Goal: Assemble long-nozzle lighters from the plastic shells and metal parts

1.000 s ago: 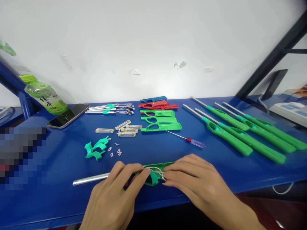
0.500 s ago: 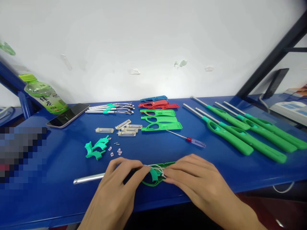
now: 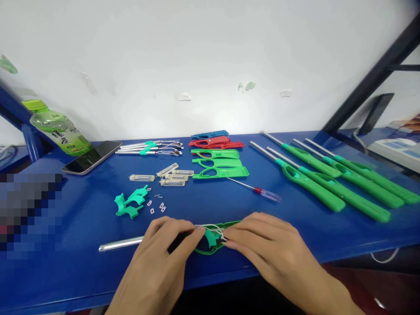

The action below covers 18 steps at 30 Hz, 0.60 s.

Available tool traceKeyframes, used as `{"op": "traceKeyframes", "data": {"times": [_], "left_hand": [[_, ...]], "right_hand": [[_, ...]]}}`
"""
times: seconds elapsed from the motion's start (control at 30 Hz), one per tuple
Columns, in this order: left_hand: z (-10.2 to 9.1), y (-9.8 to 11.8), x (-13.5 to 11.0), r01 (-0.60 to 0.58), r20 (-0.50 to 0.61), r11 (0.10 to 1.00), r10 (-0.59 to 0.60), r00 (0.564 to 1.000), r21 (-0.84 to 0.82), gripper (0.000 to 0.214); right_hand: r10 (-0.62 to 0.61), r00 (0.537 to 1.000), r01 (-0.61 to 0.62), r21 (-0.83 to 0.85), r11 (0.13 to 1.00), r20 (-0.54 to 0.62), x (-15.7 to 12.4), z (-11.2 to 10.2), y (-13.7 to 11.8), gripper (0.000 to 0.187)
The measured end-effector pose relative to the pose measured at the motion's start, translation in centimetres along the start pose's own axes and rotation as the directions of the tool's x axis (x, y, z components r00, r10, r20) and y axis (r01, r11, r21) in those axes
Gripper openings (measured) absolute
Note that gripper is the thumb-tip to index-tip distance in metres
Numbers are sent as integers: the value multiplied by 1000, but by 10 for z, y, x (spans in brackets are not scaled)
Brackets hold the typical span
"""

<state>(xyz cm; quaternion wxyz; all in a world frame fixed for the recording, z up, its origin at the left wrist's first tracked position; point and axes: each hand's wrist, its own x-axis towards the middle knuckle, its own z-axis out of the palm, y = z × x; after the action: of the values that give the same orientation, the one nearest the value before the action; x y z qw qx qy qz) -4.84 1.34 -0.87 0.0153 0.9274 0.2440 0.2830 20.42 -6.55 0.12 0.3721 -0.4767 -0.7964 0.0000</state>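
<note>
At the table's front lies a green lighter shell, its inside facing up, with a teal trigger and looped white wires in it. A metal tube sticks out on the left from under my left hand. That hand is closed around the shell's left end, thumb near the trigger. My right hand is closed over the right end, fingertips pressed at the wires; what lies under them is hidden. Teal triggers and small metal clips lie beyond my left hand.
Clear fuel tanks, green shell halves, red shells and tubes with wires lie farther back. A screwdriver is at centre right, several whole lighters beyond it. A phone and bottle are back left.
The view has shifted slightly. Both hands stay on the lighter shell, the right fingertips a little shifted at the wires; the wire loop shows slightly more.
</note>
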Motion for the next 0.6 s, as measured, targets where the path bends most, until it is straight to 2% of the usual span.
{"op": "traceKeyframes", "data": {"times": [0.3, 0.6], "left_hand": [[0, -1, -4, -14, -6, 999, 14, 1000, 29, 47], [1, 6, -1, 33, -25, 999, -32, 999, 24, 45]], "right_hand": [[4, 1000, -4, -6, 1000, 14, -1, 0, 0, 13], [-11, 1000, 11, -15, 1000, 1, -1, -1, 1, 14]]}}
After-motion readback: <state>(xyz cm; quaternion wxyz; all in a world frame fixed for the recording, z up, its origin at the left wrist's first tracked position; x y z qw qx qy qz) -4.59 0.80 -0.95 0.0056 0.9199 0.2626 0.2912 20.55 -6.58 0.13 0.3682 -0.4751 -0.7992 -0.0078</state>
